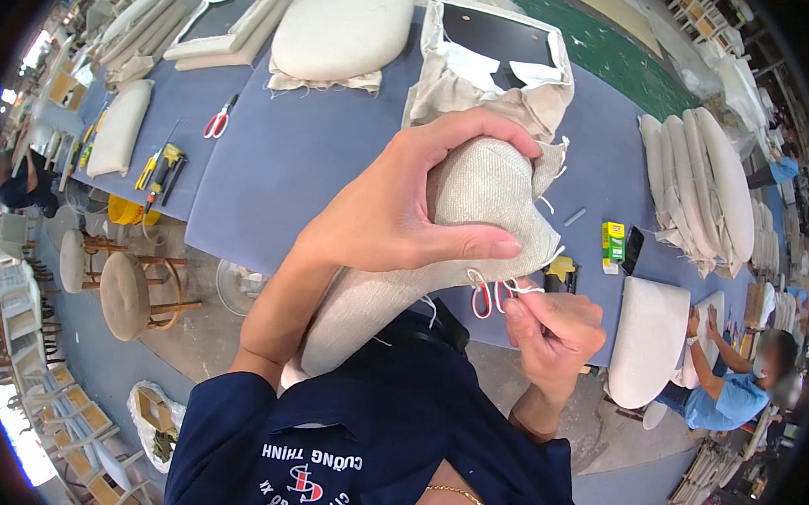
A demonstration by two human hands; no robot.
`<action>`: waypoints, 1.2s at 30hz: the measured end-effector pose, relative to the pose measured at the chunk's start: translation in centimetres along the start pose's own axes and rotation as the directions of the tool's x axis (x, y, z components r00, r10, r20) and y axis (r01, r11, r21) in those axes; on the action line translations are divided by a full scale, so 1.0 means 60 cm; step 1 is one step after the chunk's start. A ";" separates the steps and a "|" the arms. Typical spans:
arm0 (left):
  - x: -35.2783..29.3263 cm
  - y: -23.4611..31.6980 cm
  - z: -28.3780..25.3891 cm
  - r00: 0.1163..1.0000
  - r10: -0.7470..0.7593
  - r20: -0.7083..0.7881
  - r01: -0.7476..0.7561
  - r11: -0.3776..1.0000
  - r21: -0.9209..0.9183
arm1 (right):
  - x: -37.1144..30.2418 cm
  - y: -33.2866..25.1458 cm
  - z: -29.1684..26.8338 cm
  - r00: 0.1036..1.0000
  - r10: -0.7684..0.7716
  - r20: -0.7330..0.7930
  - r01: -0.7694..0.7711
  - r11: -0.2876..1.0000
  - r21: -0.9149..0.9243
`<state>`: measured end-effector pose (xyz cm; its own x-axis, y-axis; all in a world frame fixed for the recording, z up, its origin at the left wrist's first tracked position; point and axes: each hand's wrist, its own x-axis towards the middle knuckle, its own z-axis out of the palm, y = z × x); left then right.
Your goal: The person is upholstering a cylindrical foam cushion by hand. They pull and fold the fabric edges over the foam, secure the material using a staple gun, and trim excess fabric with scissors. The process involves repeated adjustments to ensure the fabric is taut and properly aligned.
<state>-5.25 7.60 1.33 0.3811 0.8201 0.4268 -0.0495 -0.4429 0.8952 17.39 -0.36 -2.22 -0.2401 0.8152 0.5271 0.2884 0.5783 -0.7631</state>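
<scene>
A beige fabric-covered seat cushion [384, 293] stands tilted on edge against my body, its frayed cloth edge turned to the right. My left hand [398, 193] is wrapped round its upper end, thumb on the near face and fingers over the top. Beside the lower right edge, my right hand [556, 334] is closed in a pinch on a loose white cord [523, 286] at the cloth's edge. Red-handled scissors [482, 299] show just left of those fingertips; whether the hand touches them I cannot tell.
On the blue-covered table [271, 181] lie other scissors [219, 119], yellow-and-black tools [163, 174], a green-and-yellow box [612, 245] and several cushions [343, 32]. A black-based cushion [493, 51] lies ahead. At right, a person in light blue [731, 398] handles cushions. Stools [128, 297] stand left.
</scene>
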 end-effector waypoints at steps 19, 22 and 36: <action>0.044 -0.038 0.035 0.965 0.111 0.238 -0.058 0.973 -0.221 | 0.023 -0.049 -0.053 0.989 0.063 0.137 -0.030 0.973 -0.231; 0.048 -0.042 0.039 0.964 0.119 0.237 -0.068 0.975 -0.211 | 0.019 -0.054 -0.046 0.992 0.085 0.093 -0.061 0.970 -0.235; 0.059 -0.038 0.031 0.917 0.201 0.345 -0.118 0.962 -0.245 | 0.017 -0.023 -0.071 0.968 0.050 0.246 -0.018 0.991 -0.131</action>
<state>-2.06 10.82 0.57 0.6582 0.5379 0.5267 -0.3186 -0.4348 0.8423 20.72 -0.18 0.99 -0.4458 0.8105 0.3799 0.4121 0.5626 -0.7167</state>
